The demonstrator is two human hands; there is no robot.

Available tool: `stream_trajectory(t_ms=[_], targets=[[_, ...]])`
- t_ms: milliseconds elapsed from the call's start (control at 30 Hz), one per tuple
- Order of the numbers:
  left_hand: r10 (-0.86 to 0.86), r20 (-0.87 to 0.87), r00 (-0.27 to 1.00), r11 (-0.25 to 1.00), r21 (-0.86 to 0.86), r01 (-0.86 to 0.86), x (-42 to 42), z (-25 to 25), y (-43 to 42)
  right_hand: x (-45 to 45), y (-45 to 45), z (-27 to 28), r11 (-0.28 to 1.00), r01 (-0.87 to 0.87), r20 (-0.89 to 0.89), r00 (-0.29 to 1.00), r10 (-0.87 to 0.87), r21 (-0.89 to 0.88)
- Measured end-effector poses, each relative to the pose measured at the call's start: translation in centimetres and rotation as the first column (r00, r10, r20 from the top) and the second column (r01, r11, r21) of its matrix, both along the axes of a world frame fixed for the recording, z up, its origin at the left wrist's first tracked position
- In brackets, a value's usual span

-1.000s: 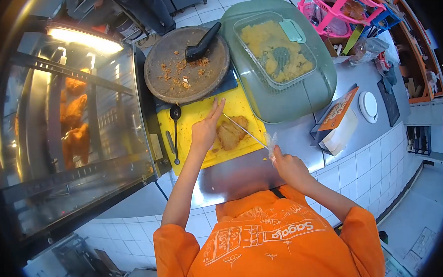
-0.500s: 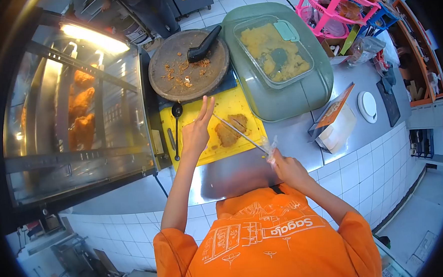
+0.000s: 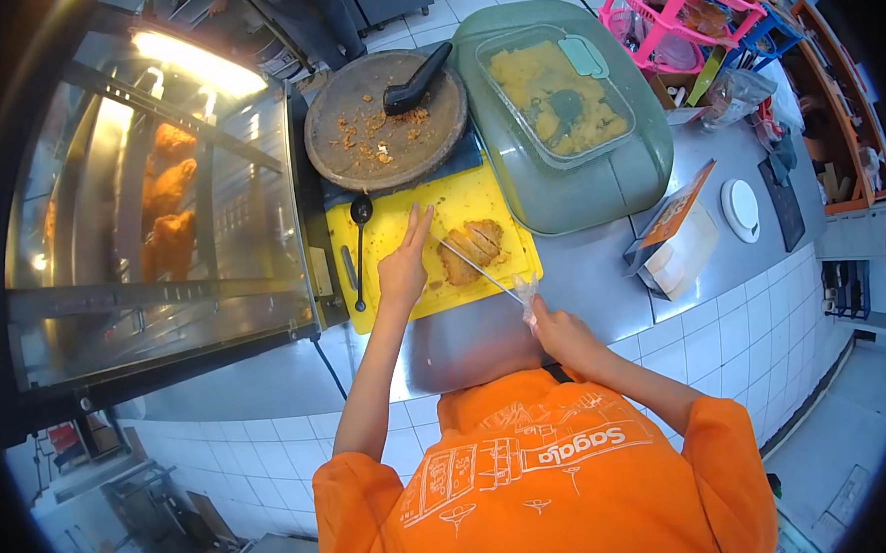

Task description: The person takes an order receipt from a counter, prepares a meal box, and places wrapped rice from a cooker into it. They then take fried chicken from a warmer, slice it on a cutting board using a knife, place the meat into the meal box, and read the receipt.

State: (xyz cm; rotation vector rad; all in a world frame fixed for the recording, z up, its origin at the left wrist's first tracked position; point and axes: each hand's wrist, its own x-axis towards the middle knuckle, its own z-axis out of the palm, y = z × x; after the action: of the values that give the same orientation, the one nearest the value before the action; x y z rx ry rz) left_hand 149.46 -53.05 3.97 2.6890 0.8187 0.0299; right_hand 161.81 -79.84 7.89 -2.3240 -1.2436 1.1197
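Note:
My right hand (image 3: 561, 333) is closed round the handle of a long thin knife (image 3: 483, 273), with clear plastic wrapped about the grip. Its blade lies across a piece of fried, breaded meat (image 3: 466, 265) that has been cut into strips at its far end. The meat rests on a yellow cutting board (image 3: 449, 198). Beside it, my left hand (image 3: 403, 269) is held over the board with two fingers stretched out near the knife's tip, holding nothing. A black spoon (image 3: 361, 246) lies on the board to the left of that hand.
Behind the board sits a stone mortar (image 3: 344, 106) with a black pestle (image 3: 418, 81) and crumbs. A clear container of yellow food (image 3: 554, 90) stands on a green lid (image 3: 519, 192). A lit display cabinet (image 3: 299, 204) borders the left; a pink rack (image 3: 670, 24) stands back right.
The knife and my right hand have shifted slightly left and up over the meat. More cut lines show across the meat. My left hand has moved slightly, with its fingers still stretched out.

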Motion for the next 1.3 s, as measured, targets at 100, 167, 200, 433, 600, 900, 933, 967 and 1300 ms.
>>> stream_trajectory(t_ms=[100,167,200,433,600,900,933,967,1300], targets=[[-0.004,-0.015,1.000,0.999,0.048,0.005,0.6,0.4,-0.1,-0.2,-0.8,-2.3,0.995,0.078,-0.067,0.995,-0.074,0.055],[-0.035,-0.019,0.999,0.996,0.087,0.037,0.9,-0.1,0.1,0.3,-1.0,-2.6,0.990,0.106,-0.113,0.989,-0.095,0.098],[-0.064,-0.008,0.998,0.992,0.112,0.064,0.7,-1.0,0.9,0.5,-1.2,-2.1,0.991,0.078,-0.089,0.994,-0.068,0.105],[0.010,-0.050,0.999,0.991,0.136,-0.003,-0.7,3.7,-0.6,-1.1,-1.8,2.1,0.994,0.040,-0.017,0.999,-0.038,0.098],[0.020,-0.052,0.998,0.994,0.112,-0.014,-1.8,1.2,-0.7,-1.7,-1.2,2.5,0.998,-0.029,0.091,0.996,0.024,0.051],[0.104,-0.062,0.993,0.993,0.056,-0.101,-1.3,0.3,-1.6,-1.4,-0.4,-0.7,0.998,-0.026,0.032,0.999,0.025,0.051],[0.104,-0.081,0.991,0.993,0.060,-0.100,-0.9,1.1,-2.0,-1.3,-0.8,-1.8,0.998,-0.015,0.022,1.000,0.013,0.069],[0.105,-0.099,0.990,0.993,0.066,-0.099,-0.6,1.7,-2.1,-1.2,-1.2,-2.8,0.996,-0.003,0.014,1.000,0.002,0.090],[0.144,0.013,0.990,0.988,0.064,-0.144,-0.9,4.2,-1.7,0.2,-1.8,0.7,0.984,-0.009,0.068,0.998,-0.004,0.180]])
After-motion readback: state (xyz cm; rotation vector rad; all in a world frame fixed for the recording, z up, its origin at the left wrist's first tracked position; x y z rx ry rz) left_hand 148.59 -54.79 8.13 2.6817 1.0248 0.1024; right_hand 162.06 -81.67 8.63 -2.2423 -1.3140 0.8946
